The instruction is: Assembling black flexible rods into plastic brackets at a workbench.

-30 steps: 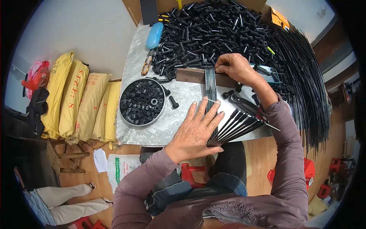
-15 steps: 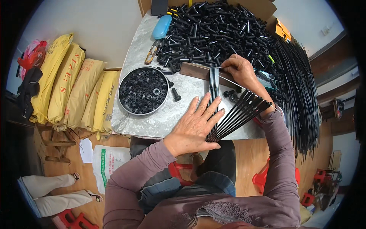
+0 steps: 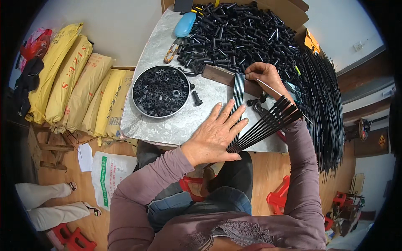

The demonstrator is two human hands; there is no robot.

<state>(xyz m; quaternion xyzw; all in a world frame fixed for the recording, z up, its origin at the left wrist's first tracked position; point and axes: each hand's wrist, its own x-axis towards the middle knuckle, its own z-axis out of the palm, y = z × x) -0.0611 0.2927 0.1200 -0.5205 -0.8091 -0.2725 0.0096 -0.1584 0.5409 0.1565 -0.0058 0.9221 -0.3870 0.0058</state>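
My left hand (image 3: 217, 129) lies flat with spread fingers over a row of thin black ribs (image 3: 238, 90), pressing them near the table's front edge. The ribs look like umbrella ribs. At the near end they fold back into a fan of black rods (image 3: 268, 125) that slants right, over my right wrist. My right hand (image 3: 268, 77) is closed in a pinch beside the ribs' far ends, by a brown bar (image 3: 217, 75); what its fingertips hold is hidden. A thin pale wire (image 3: 268, 87) runs from near this hand toward the fan's raised ends.
A round metal bowl (image 3: 135, 100) of small black plastic parts stands left on the grey table (image 3: 146, 129). Behind lies a heap of black plastic tubes (image 3: 238, 37), beside a blue case (image 3: 185, 25). Long black rods (image 3: 326, 104) hang over the right edge. Pliers (image 3: 260, 109) lie near the fan.
The pale wire's near end has come away from the ribs and now sits higher, over my right hand. The fan has tilted up slightly. My left hand keeps its place on the ribs.
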